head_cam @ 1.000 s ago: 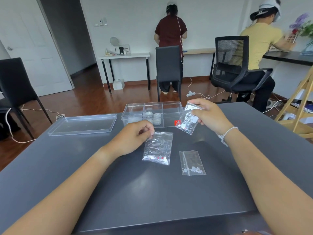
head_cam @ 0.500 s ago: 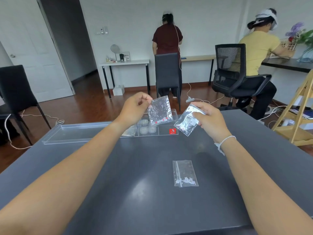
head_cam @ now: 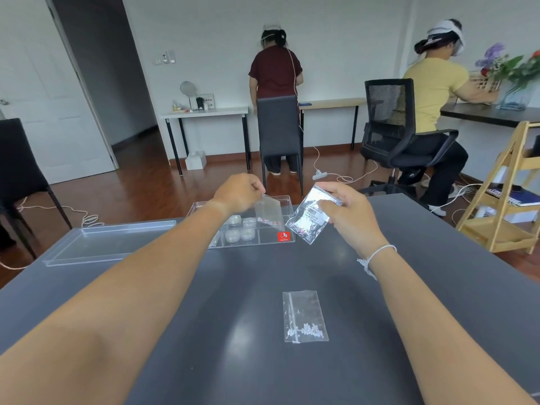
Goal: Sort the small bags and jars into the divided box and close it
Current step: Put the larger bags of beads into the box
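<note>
- Left hand (head_cam: 238,194): pinching a clear bag (head_cam: 267,211) by its top edge, holding it over the box (head_cam: 285,200). Bag hangs down into the right compartment; red-and-white bits sit at its low end. Can't tell if it touches the box floor.
- Right hand (head_cam: 347,213): gripping a labelled bag (head_cam: 309,219) at its upper corner, thumb on the front. Bag is tilted, its lower corner in front of the box's right front edge. It hangs in the air, clear of the table (head_cam: 438,273). Small dark bits collected at the bottom.
- Third bag (head_cam: 304,316): flat on the table, near the front, well apart from the box and both hands. Zip strip runs along its left side, pale beads bunched at the near end.
- Box: clear, divided, open, at the far side of the table, red sticker (head_cam: 283,236) on the front right corner.
- Jars (head_cam: 241,228): four small clear ones in the middle compartment, two by two.
- Left compartment mostly hidden behind the left forearm; something clear in it, can't tell what.
- Lid (head_cam: 108,242): lying flat on the table just left of the box.
- White string bracelet (head_cam: 377,254) on the right wrist.
</note>
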Action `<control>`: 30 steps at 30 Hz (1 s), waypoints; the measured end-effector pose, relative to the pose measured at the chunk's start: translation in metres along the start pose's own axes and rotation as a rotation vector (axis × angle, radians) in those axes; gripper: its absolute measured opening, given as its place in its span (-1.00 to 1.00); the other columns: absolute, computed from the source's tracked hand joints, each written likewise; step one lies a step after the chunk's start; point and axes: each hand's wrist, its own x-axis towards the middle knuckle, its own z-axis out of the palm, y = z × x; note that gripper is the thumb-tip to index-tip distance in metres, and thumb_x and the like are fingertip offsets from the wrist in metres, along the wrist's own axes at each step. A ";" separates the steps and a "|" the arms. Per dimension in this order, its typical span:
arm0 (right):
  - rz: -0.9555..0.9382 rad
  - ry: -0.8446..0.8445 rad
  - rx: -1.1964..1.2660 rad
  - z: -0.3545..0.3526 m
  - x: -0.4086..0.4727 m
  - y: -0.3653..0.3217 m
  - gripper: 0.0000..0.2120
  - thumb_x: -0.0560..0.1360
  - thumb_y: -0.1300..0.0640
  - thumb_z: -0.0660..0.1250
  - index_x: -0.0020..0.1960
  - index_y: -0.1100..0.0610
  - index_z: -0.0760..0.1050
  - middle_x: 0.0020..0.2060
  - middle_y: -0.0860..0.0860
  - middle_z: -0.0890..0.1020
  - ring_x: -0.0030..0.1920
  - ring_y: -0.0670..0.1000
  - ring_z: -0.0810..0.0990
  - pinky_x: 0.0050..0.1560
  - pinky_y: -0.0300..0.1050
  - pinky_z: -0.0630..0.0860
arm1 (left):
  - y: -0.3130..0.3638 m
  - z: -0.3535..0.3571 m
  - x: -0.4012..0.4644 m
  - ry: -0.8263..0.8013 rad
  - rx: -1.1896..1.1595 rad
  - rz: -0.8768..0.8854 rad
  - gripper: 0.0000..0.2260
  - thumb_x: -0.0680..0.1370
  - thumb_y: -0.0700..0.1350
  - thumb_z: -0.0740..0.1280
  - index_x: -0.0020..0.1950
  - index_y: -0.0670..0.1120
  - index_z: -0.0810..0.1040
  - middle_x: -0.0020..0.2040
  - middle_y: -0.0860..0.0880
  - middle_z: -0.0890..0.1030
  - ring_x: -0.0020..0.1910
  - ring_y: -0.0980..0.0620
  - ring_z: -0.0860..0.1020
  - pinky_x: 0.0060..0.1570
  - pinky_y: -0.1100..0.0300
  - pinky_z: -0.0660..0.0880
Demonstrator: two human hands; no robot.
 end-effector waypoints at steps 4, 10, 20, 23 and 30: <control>-0.007 -0.001 0.003 -0.001 0.002 0.001 -0.72 0.45 0.28 0.23 0.05 0.00 0.54 -0.07 -0.16 0.59 -0.10 -0.14 0.54 -0.32 -0.46 0.41 | 0.003 0.009 -0.001 -0.007 0.040 0.010 -0.87 0.47 -0.18 0.26 -0.20 -0.02 0.58 -0.18 0.03 0.59 -0.12 0.01 0.56 -0.08 0.18 0.46; -0.014 -0.024 0.005 -0.001 0.001 0.002 -0.73 0.45 0.29 0.23 0.03 -0.01 0.54 -0.04 -0.09 0.59 -0.01 -0.05 0.55 -0.17 -0.25 0.45 | 0.002 0.017 -0.009 0.024 0.040 0.031 -0.88 0.49 -0.11 0.28 -0.09 -0.03 0.61 -0.06 0.00 0.62 0.00 -0.02 0.56 0.00 0.15 0.46; -0.023 -0.036 -0.021 -0.001 -0.001 -0.001 -0.72 0.45 0.29 0.23 -0.01 -0.07 0.52 -0.11 -0.23 0.56 -0.04 -0.14 0.54 -0.15 -0.29 0.49 | 0.009 0.016 -0.068 0.158 -0.072 0.261 -0.91 0.47 -0.12 0.33 -0.08 -0.01 0.61 -0.14 0.07 0.53 -0.20 0.23 0.48 -0.17 0.43 0.35; -0.034 -0.049 -0.016 0.000 -0.001 -0.001 -0.68 0.44 0.30 0.23 -0.04 -0.12 0.52 -0.10 -0.32 0.56 -0.05 -0.20 0.54 -0.22 -0.42 0.50 | 0.011 0.019 -0.097 0.091 -0.092 0.290 -0.94 0.46 -0.09 0.34 -0.12 0.04 0.60 -0.21 0.18 0.52 -0.24 0.35 0.44 -0.24 0.49 0.32; -0.023 -0.054 -0.018 0.004 0.005 -0.003 -0.65 0.45 0.29 0.24 -0.10 -0.19 0.52 -0.15 -0.32 0.55 -0.26 -0.29 0.54 -0.40 -0.52 0.38 | 0.020 0.024 -0.147 -0.250 -0.060 0.242 -0.76 0.38 0.16 0.38 0.01 0.16 0.58 -0.11 0.20 0.54 -0.19 0.35 0.44 -0.16 0.32 0.42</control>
